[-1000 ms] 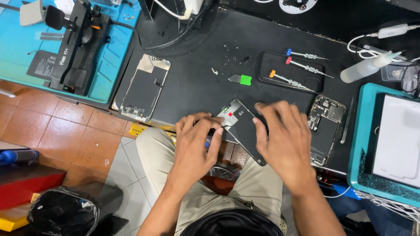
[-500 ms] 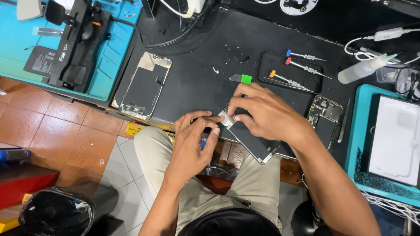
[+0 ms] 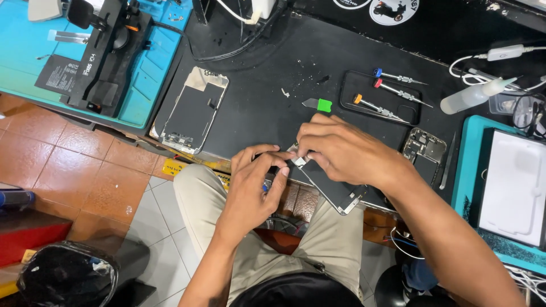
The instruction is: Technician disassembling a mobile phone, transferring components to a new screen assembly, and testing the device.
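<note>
A black worktable (image 3: 273, 108) stands over terracotta and grey floor tiles (image 3: 62, 176).

We see the phone panel (image 3: 333, 185) lying at the near edge of the surface (image 3: 267, 108), between our left hand (image 3: 253, 185) and right hand (image 3: 341, 150). A second panel (image 3: 193, 111) lies to the left, the screwdriver tray (image 3: 381, 99) farther off to the right, and the phone frame (image 3: 424, 153) just right of our right hand.

phone repair workshop — screwdrivers (image 3: 392, 94) | opened phones (image 3: 192, 111) | black mat (image 3: 273, 74)
</note>
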